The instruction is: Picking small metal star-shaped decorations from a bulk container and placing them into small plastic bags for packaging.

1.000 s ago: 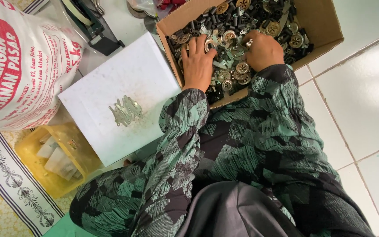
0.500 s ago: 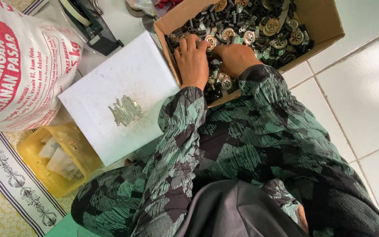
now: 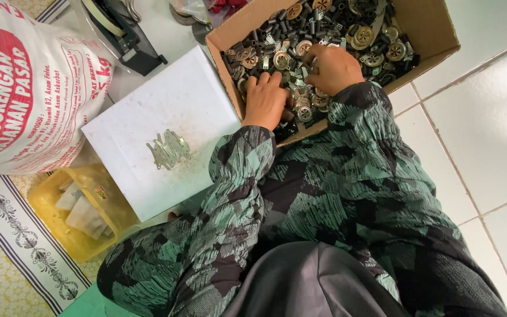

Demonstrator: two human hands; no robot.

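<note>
both hands in the cardboard box [image 3: 429,29] of small metal parts [image 3: 300,47] on the floor. left hand [image 3: 265,100] lay flat, grip open; right hand [image 3: 333,67] curled, hold unclear. white board [image 3: 165,129] beside box.

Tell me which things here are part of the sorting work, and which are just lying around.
In use: left hand, right hand, brown cardboard box of small metal parts, white board with small pile of metal clips.
Lying about: printed white sack, yellow plastic tub, black tool.
</note>
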